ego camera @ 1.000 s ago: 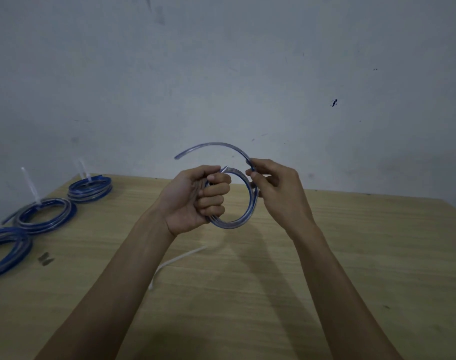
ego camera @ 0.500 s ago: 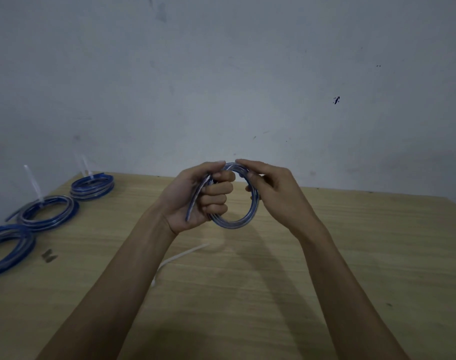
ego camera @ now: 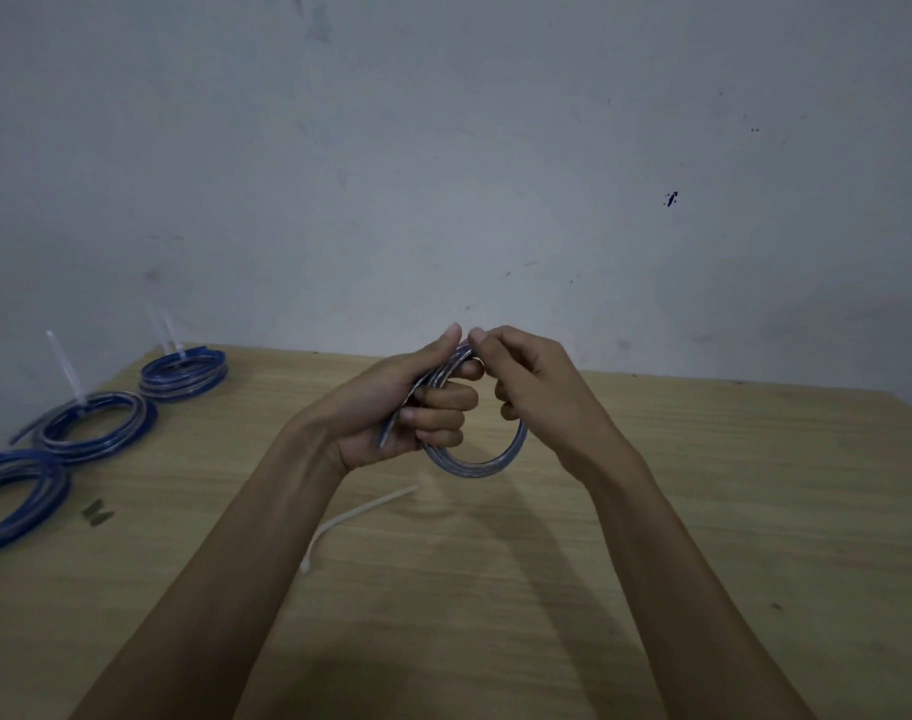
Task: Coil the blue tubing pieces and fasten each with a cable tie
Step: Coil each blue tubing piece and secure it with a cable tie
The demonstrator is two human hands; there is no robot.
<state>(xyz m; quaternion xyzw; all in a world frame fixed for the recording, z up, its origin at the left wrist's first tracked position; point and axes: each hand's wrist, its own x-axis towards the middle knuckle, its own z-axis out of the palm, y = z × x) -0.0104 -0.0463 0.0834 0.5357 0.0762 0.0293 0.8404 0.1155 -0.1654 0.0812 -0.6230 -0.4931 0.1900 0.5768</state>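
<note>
Readable text: none is found in the head view.
Wall (ego camera: pixel 443 148): no lettering is carried; only scuffs and one dark blot are seen.
Table (ego camera: pixel 729 511): no label, number or sign is shown on the wood surface.
Small dark mark (ego camera: pixel 96 511) on the table: its shape is too blurred to be read as a letter or a sign.
Tubing coils: no print can be made out on the blue tubing.
Cable ties: no brand or marking can be read.
</note>
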